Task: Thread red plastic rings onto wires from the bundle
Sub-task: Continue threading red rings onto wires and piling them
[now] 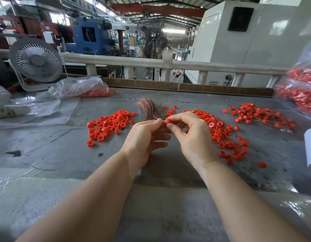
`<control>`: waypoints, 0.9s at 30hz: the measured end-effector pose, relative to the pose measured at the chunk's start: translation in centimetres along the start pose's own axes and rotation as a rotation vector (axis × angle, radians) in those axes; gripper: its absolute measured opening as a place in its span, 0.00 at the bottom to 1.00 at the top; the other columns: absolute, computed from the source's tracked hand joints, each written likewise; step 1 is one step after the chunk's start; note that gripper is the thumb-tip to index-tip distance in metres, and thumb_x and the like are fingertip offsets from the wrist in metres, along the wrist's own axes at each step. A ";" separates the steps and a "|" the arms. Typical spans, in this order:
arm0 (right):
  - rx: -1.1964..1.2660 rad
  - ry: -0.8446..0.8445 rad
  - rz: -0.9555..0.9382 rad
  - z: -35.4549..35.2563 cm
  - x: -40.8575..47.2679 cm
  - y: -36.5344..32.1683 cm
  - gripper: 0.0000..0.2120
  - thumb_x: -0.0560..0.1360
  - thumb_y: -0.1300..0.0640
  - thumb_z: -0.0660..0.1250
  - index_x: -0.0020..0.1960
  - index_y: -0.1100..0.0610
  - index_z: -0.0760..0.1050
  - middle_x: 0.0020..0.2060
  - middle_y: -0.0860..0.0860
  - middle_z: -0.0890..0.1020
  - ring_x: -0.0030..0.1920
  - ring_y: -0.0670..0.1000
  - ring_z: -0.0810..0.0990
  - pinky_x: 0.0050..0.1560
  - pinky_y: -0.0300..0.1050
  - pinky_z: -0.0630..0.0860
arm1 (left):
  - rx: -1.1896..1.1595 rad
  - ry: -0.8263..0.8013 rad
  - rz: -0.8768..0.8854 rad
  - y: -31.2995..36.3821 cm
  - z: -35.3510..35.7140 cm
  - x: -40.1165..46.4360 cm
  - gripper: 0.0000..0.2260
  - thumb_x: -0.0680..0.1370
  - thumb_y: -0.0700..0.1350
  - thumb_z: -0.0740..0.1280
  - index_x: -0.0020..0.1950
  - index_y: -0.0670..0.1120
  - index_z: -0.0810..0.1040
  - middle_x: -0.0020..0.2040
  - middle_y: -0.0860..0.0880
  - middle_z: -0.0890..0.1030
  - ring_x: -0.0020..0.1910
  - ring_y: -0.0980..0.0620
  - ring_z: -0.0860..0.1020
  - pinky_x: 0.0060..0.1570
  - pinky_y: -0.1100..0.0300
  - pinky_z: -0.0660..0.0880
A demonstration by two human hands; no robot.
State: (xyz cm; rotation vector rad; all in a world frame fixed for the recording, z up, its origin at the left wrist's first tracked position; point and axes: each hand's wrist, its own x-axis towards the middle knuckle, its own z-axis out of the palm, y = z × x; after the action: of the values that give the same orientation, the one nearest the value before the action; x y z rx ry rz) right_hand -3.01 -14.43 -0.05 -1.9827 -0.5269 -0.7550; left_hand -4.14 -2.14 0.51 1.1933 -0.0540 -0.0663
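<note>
Factory hall fills the background — a pale machine cabinet [238, 41] on the right, a blue machine [88, 39] on the left, and a dark standing fan [152, 39] beyond a pale railing [151, 62]. Nearer lies the grey work table [64, 154], worn and scuffed. A white desk fan [36, 61] stands at its far left corner, with a clear plastic bag [78, 86] of red pieces beside it; a fuller bag [301, 91] bulges at the right edge. Loose red rings [109, 124] form one pile left of the hands, and a second pile [224, 135] spreads to the right, with already-wired rings [259, 114] (thin strands trailing from them) farther off. The coppery wire bundle [148, 109] lies just behind the hands at the table's centre. Both hands meet above the table: the left hand [144, 137] has its fingers curled, thumb and forefinger pinching at something too fine to make out — likely a wire. The right hand [191, 135] pinches a single red ring [168, 121] between thumb and forefinger, touching the left fingertips.
</note>
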 end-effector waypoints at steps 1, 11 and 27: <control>0.001 0.000 0.002 0.0 0.0 0.0 0.04 0.71 0.64 0.71 0.44 0.58 0.81 0.37 0.43 0.76 0.37 0.38 0.74 0.40 0.26 0.67 | 0.007 -0.001 0.002 0.0 0.0 0.0 0.12 0.80 0.41 0.59 0.40 0.43 0.78 0.31 0.49 0.82 0.27 0.56 0.78 0.26 0.66 0.74; 0.003 0.004 -0.003 0.0 0.0 0.0 0.03 0.72 0.64 0.70 0.45 0.58 0.81 0.39 0.46 0.78 0.38 0.40 0.75 0.41 0.28 0.68 | 0.050 0.011 0.019 0.1 0.0 -0.2 0.08 0.78 0.39 0.62 0.42 0.43 0.79 0.31 0.51 0.81 0.27 0.56 0.77 0.25 0.67 0.72; -0.066 -0.042 0.013 0.1 -0.2 -0.1 0.03 0.74 0.62 0.67 0.42 0.59 0.76 0.38 0.48 0.75 0.40 0.48 0.73 0.43 0.40 0.69 | 0.346 0.102 0.354 -0.6 -0.3 -0.1 0.10 0.74 0.36 0.68 0.41 0.52 0.81 0.31 0.54 0.82 0.30 0.60 0.77 0.27 0.66 0.74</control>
State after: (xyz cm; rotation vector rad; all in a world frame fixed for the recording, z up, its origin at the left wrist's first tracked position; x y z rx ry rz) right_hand -3.19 -14.31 -0.14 -2.0650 -0.5189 -0.7320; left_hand -4.21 -2.09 -0.19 1.5142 -0.1918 0.3262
